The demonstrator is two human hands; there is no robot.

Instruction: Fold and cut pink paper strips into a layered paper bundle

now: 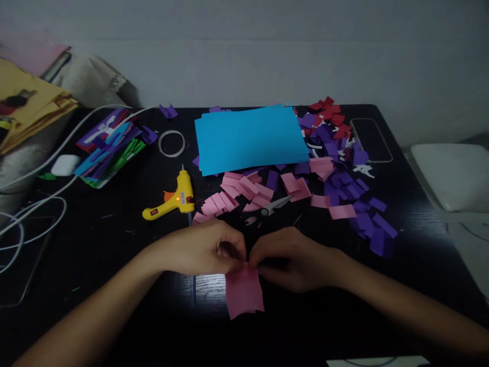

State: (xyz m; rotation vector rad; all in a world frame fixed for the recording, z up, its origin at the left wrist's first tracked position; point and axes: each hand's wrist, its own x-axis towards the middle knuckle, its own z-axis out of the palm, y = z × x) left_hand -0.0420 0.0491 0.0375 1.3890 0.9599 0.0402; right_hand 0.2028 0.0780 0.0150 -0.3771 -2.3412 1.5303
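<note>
A pink paper piece (244, 293) hangs by its top edge between my two hands, low in the middle of the view. My left hand (214, 248) pinches its upper left part, and my right hand (292, 257) pinches the upper right corner. The fingertips of both hands nearly meet. Just beyond them lie folded pink paper pieces (219, 204) and small grey scissors (273, 205). To the left of these rests a yellow glue gun (183, 193) with a small orange light on it. A thin dark stick (193, 290) runs under my left wrist.
Blue sheets (248, 140) lie at the back of the black table (114, 209). Purple pieces (367, 221), red pieces (328, 109) and a phone (371, 140) are on the right. A tape roll (171, 143), coloured strips (110, 148), a white case (65, 165) and white cables (64, 209) lie left.
</note>
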